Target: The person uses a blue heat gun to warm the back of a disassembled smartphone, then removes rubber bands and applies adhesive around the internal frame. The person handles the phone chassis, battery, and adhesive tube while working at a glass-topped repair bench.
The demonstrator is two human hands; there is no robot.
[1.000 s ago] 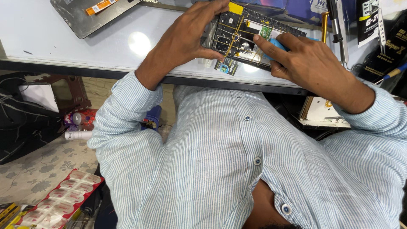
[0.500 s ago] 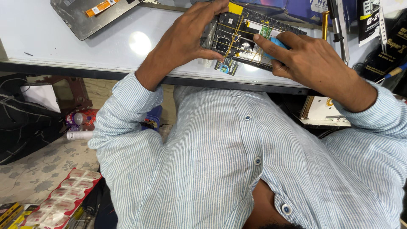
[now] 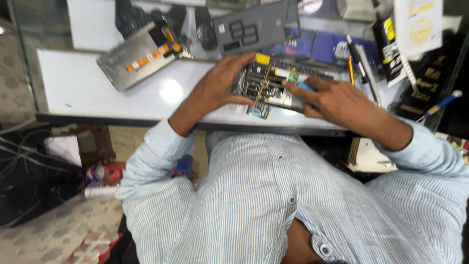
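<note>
An opened phone [image 3: 273, 83] with its bare circuit board, a yellow tab and a green part lies near the front edge of the white table [image 3: 88, 88]. My left hand [image 3: 215, 90] curls over the phone's left side and grips it. My right hand [image 3: 342, 102] rests on the phone's right end, and its fingers pinch a small blue tool [image 3: 307, 88] against the board. Both forearms in striped sleeves reach up from my body. The hands hide the phone's left and right ends.
A silver screen panel with orange flex strips [image 3: 139, 54] and a grey phone frame [image 3: 256, 29] lie farther back. Pens [image 3: 359, 61], black packets and a blue-handled tool [image 3: 442, 105] crowd the right. Cables [image 3: 29, 161] and a bottle [image 3: 100, 173] lie on the floor at left.
My head has tilted up, so the table and the things at its back sit lower and fuller in view. Both hands stay on the phone in the same grip.
</note>
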